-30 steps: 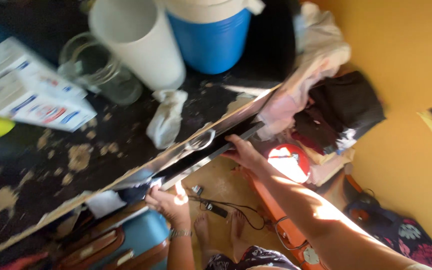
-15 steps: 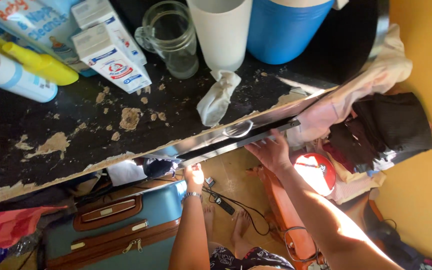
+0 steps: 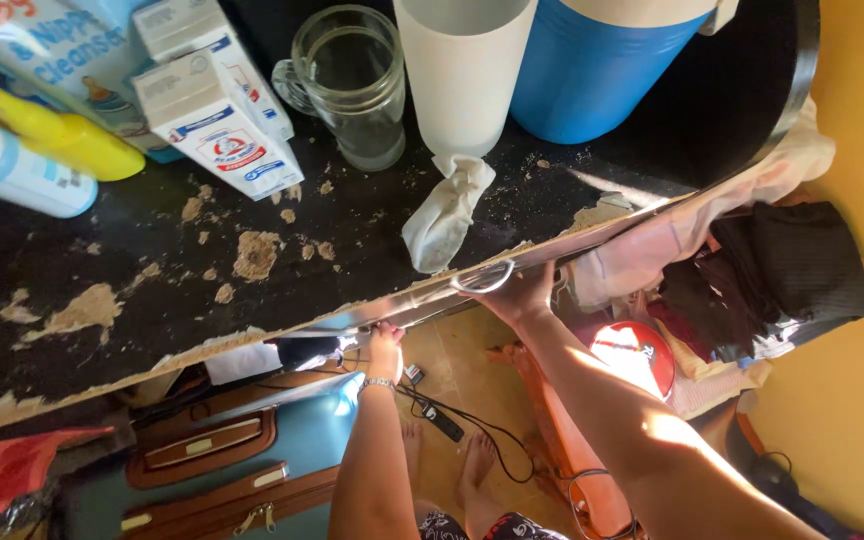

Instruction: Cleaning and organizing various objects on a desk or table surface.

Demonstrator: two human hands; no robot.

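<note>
Both hands pressed the drawer [image 3: 422,297], which was nearly shut where a dark gap had gaped before: the left hand [image 3: 385,337] and right hand [image 3: 520,297] lay flat-fingered against its shiny front, under the worn black countertop [image 3: 152,260], the right beside its ring handle [image 3: 482,277].

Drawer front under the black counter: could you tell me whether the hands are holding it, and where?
Both hands press the drawer front: left hand at its lower edge, right hand beside the ring handle.
</note>
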